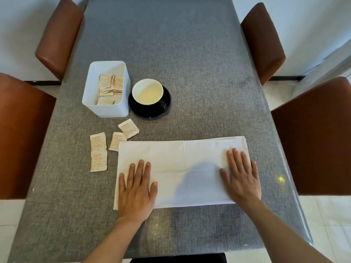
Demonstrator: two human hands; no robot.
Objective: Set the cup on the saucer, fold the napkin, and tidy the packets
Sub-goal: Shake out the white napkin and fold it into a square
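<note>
A white napkin (176,164) lies folded into a wide rectangle near the table's front. My left hand (135,190) presses flat on its left end and my right hand (240,177) flat on its right end, fingers spread, holding nothing. A black cup with a cream inside (147,92) stands on a black saucer (167,106) behind the napkin. Several beige packets (98,147) lie loose on the table left of the napkin, one partly under its corner. More packets (111,86) sit inside a white box (106,109) left of the saucer.
The table (180,54) has a grey cloth under a glass top. Brown chairs stand on both sides: two at the left (22,133) and two at the right (311,135). White tiled floor shows around the table.
</note>
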